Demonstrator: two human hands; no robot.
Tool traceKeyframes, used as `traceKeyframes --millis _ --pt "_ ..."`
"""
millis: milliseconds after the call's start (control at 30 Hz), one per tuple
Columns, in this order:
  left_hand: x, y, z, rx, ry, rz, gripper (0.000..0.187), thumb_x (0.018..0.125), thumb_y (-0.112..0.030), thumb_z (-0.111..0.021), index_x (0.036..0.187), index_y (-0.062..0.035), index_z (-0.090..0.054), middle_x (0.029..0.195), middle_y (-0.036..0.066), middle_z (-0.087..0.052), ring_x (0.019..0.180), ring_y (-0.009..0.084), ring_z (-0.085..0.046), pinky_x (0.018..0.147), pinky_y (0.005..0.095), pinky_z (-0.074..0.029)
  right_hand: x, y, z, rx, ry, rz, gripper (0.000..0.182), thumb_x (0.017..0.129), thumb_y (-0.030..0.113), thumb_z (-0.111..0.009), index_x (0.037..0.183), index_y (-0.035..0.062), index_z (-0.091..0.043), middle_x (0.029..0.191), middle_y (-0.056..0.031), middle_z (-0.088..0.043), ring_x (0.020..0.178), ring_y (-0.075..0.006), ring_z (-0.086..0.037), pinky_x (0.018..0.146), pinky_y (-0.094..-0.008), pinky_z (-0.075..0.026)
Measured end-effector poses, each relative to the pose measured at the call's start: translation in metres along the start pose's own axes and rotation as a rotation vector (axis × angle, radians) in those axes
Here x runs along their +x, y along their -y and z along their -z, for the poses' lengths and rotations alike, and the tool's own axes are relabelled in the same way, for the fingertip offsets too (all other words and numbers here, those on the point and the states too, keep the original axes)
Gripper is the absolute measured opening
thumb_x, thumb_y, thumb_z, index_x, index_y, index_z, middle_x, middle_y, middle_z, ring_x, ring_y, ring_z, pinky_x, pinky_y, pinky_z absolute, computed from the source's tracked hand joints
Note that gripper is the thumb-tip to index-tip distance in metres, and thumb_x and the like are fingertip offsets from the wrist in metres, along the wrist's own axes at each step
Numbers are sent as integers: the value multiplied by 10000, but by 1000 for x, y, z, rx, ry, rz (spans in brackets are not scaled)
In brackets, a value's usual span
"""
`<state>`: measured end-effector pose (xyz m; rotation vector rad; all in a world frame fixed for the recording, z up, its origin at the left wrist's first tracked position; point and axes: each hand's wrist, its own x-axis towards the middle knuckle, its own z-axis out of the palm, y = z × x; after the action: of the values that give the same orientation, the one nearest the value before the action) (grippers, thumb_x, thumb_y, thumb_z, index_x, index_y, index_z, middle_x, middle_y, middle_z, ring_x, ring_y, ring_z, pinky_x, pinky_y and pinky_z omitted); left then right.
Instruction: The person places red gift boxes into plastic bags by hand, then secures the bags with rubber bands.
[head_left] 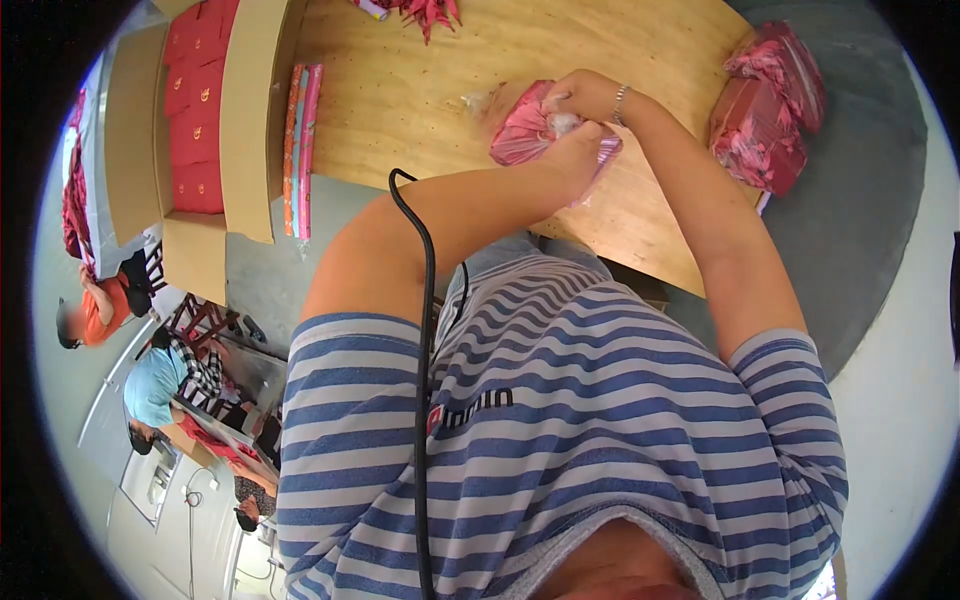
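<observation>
Over the wooden table, both of my hands are on a clear plastic bag with pink-red patterned contents. My left hand is closed on the bag's near side, its fingers partly hidden. My right hand, with a bracelet at the wrist, is curled closed at the bag's upper edge. Between the hands shows a whitish bunched part, perhaps gathered plastic. A striped pink-and-white edge sticks out beside my left hand.
The wooden table bears pink-red packs in clear plastic at right and red tasselled pieces at the far edge. An open carton of red boxes stands left, beside patterned rolls. A black cable hangs before me. Several people are at lower left.
</observation>
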<state>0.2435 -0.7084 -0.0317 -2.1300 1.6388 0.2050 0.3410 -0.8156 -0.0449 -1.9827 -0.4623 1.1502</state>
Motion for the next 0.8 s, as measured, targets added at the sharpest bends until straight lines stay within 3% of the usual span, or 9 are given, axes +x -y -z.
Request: traceKeyframes --millis 133,200,233,400,433,567,700,767,800 --pt "-24 17 3 -372 -55 100 322 772 -146 -525 987 50 -663 1129 145 -600 1039 277 -574 872 388 -441 -11 -21 -6 399 -79 -77 206 847 60 -578 1001 82 -713 813 -6 -684 714 -89 -590 690 -257 -492" --pt "-34 21 -18 -547 -501 262 247 773 -147 -532 916 5 -664 1045 135 -613 985 256 -596 853 390 -457 -22 -26 -6 648 -130 -162 251 821 -31 -549 1021 17 -694 909 -19 -673 759 -66 -577 664 -219 -479" --pt "-38 24 -21 -548 -499 253 247 773 -147 -532 916 5 -664 1045 135 -613 985 256 -596 853 390 -457 -26 -34 -5 655 -134 -163 251 821 -31 -549 1021 17 -694 909 -19 -673 759 -66 -577 664 -219 -479" --pt "-48 28 -29 -812 -544 334 155 772 -102 -531 840 -16 -642 981 134 -616 836 287 -626 702 370 -516 -39 -64 -27 346 -293 -172 289 800 -41 -543 1005 64 -716 812 -34 -685 644 -75 -575 631 -243 -502" --pt "-46 27 -33 -813 -544 329 155 772 -102 -531 840 -16 -642 981 134 -616 836 287 -626 702 370 -516 -46 -57 -39 404 -414 -27 314 764 -51 -544 993 73 -720 756 -60 -690 596 -125 -590 598 -275 -504" --pt "-36 20 -49 -997 -589 473 135 768 -99 -549 851 -49 -644 938 106 -611 829 265 -619 669 370 -516 -68 -31 -72 96 -654 -114 317 746 -48 -548 985 72 -717 750 -108 -682 632 -193 -624 629 -292 -509" --pt "-43 15 -47 -986 -611 451 144 770 -107 -554 865 -43 -642 925 96 -603 846 256 -613 681 356 -516 -78 -10 -83 152 -588 -167 463 721 -46 -553 1159 86 -621 1027 -147 -651 890 -265 -633 784 -316 -509" --pt "-45 18 -49 -930 -666 409 155 769 -107 -552 877 -42 -643 937 88 -601 867 251 -610 704 347 -515 -73 -2 -86 -99 -901 212 663 715 -87 -537 1327 159 -472 1201 -125 -567 1052 -288 -570 883 -336 -487" --pt "-46 19 -49 -878 -719 367 165 768 -107 -551 888 -40 -643 949 81 -600 888 247 -608 726 339 -513 -73 0 -83 -98 -904 211 663 715 -87 -537 1327 159 -472 1201 -125 -567 1052 -288 -570 883 -336 -487"
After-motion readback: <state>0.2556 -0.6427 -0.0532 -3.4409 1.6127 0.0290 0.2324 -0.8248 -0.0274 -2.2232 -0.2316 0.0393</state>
